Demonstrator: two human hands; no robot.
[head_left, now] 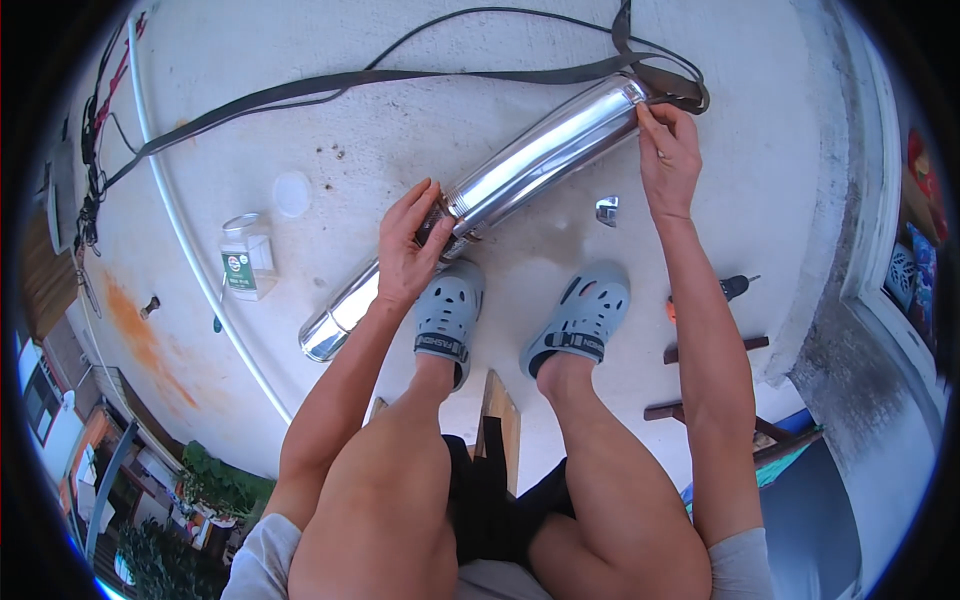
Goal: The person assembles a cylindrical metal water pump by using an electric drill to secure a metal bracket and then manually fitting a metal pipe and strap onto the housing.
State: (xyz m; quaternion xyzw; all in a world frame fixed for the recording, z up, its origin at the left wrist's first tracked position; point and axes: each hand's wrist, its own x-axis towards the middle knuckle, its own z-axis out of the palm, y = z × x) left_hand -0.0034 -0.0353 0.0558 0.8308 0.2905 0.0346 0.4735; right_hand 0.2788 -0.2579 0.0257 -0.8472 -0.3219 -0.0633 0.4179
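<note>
A long, shiny chrome tube [545, 150] lies at a slant on the pale concrete floor, running from lower left to upper right just beyond my feet. My left hand [410, 240] is closed round its dark, ribbed middle section, with the fingers on the far side and the thumb on the near side. Below that hand, a second chrome length [345, 310] continues towards the lower left, partly hidden by my wrist. At the upper right end, my right hand [668, 150] pinches the rim with thumb and fingers. A flat dark strap [420, 77] passes close behind that end.
A small chrome piece [607, 210] lies right of the tube. To the left are a clear jar [250, 260] with a green label, a round translucent lid [292, 194] and a white pipe [165, 190]. A power drill [735, 287] and dark wooden bars [715, 350] lie right.
</note>
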